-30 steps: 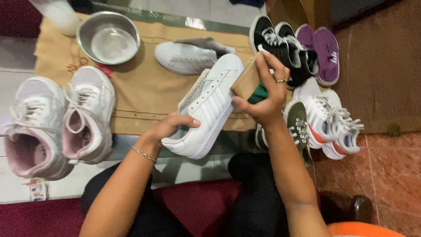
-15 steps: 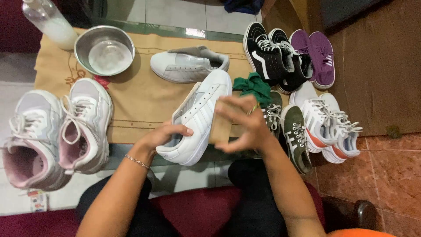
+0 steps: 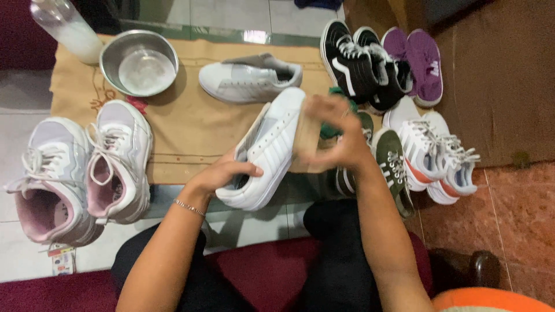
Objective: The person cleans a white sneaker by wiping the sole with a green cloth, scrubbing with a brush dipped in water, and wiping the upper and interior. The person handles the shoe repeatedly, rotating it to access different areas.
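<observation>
Nearby, steel bowl (image 3: pixel 139 63); grey sneaker (image 3: pixel 251 78) beyond held white sneaker (image 3: pixel 269 150).

Smooth, slightly glossy white leather-look sneaker (image 3: pixel 269 151); shiny metal bowl (image 3: pixel 139 62); matt tan cloth mat (image 3: pixel 191 124); glossy tiled floor (image 3: pixel 523 202).

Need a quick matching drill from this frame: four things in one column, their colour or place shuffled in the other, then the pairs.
1. metal bowl
2. white shoe
3. purple shoes
4. green shoes

A. held in left hand
B. top right, on brown floor
C. on tan mat, top left
D. beside right hand's wrist

Pairs: 1-C, 2-A, 3-B, 4-D
</observation>
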